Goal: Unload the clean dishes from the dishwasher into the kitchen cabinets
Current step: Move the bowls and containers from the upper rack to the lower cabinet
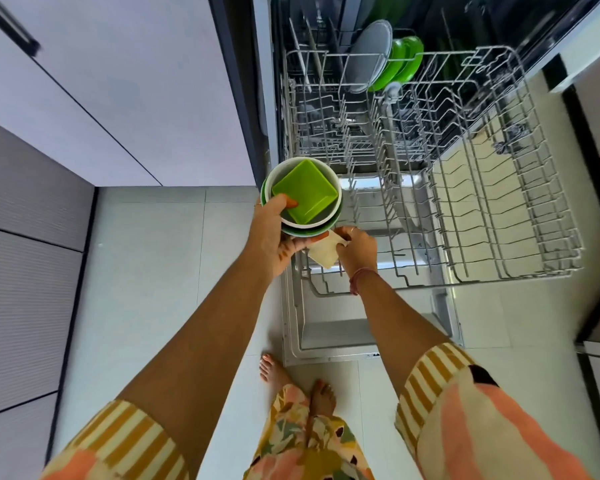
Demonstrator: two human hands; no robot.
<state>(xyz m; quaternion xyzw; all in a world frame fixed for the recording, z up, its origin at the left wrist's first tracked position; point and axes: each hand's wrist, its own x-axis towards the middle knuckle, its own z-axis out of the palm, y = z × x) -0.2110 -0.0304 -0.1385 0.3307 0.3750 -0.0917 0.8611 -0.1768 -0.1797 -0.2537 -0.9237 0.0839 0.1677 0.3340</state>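
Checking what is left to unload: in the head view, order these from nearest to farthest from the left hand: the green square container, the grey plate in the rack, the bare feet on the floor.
1. Green square container, under the left hand's thumb, inside the stacked bowls.
2. Bare feet, below the hand on the floor.
3. Grey plate, upright at the rack's back.
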